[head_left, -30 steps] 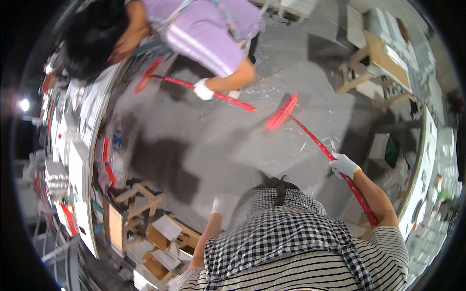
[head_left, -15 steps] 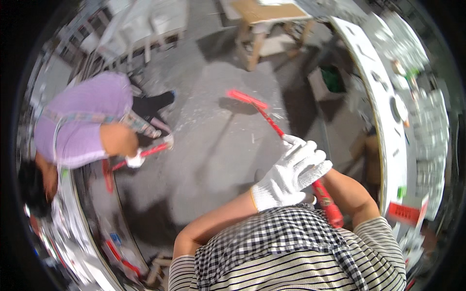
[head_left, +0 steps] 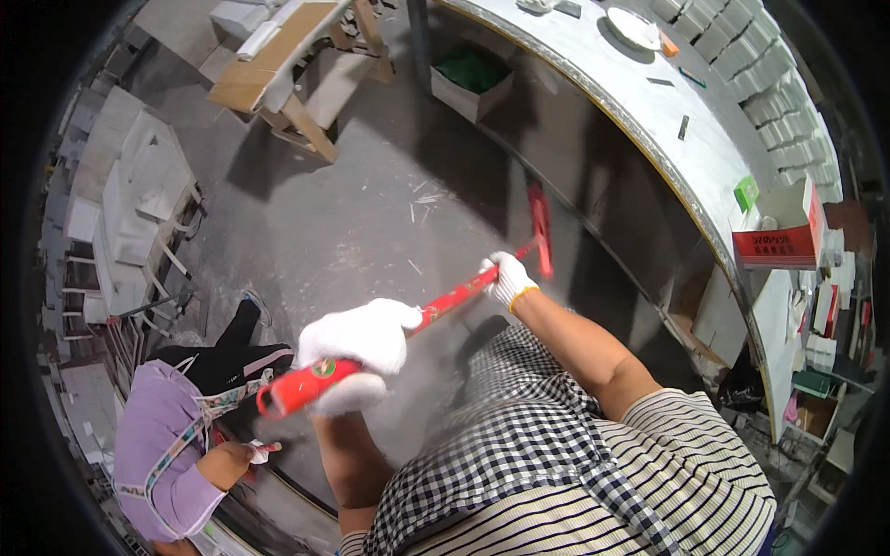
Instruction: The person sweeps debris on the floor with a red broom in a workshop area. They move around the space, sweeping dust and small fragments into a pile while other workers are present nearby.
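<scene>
Broom (head_left: 453, 298), red: left hand (head_left: 363, 335) (white-gloved) grips near its butt end; right hand (head_left: 509, 280) grips nearer its head (head_left: 540, 227).

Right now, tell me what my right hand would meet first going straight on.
Beyond the broom handle it grips, your right hand would likely first reach white scraps on the floor, though depth is unclear; it may pass above.
</scene>
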Demonstrator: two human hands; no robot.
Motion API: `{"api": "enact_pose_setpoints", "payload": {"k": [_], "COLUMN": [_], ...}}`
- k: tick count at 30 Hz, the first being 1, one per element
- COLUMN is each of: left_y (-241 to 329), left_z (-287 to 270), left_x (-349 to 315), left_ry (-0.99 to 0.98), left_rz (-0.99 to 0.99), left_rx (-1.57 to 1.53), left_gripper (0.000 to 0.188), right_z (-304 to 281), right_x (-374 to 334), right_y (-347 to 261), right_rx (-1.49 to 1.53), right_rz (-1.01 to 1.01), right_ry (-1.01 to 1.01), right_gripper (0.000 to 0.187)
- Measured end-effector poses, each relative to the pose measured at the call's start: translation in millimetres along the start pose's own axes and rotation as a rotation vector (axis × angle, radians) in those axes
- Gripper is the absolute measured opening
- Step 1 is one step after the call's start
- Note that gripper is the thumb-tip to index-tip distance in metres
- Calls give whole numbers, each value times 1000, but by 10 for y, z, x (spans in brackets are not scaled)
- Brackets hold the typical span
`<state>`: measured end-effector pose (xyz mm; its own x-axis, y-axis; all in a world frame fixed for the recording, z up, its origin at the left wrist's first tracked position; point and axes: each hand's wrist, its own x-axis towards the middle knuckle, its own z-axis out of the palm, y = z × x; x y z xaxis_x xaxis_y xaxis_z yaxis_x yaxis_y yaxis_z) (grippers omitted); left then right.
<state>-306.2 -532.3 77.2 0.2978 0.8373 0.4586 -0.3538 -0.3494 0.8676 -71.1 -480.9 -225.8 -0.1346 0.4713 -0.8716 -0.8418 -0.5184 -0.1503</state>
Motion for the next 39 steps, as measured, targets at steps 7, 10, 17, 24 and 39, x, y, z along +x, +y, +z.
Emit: {"api": "enact_pose_setpoints", "payload": {"k": [7, 10, 17, 24, 39], "left_y": [-1288, -1453, -409, 189, -1350], "left_z": [355, 304, -163, -293, -1332], "left_x": [-52, -300, 52, 351, 259], "left_ry": [474, 496, 656, 783, 726], "left_rz": [-650, -689, -506, -335, -417], "left_rx": [-244, 20, 278, 505, 152], "left_gripper": [17, 15, 11, 14, 11], "right_z": [-1717, -1445, 451, 1666, 476], "right_x": [1211, 1380, 1554, 1357, 1328], "right_y": [-388, -215, 1039, 1983, 250], "right_rx": [146, 24, -33, -1, 179], "right_rz": [-40, 52, 231, 340, 34], "right_ry": [354, 315, 84, -58, 290], "right_gripper": [10, 14, 10, 7, 19]}}
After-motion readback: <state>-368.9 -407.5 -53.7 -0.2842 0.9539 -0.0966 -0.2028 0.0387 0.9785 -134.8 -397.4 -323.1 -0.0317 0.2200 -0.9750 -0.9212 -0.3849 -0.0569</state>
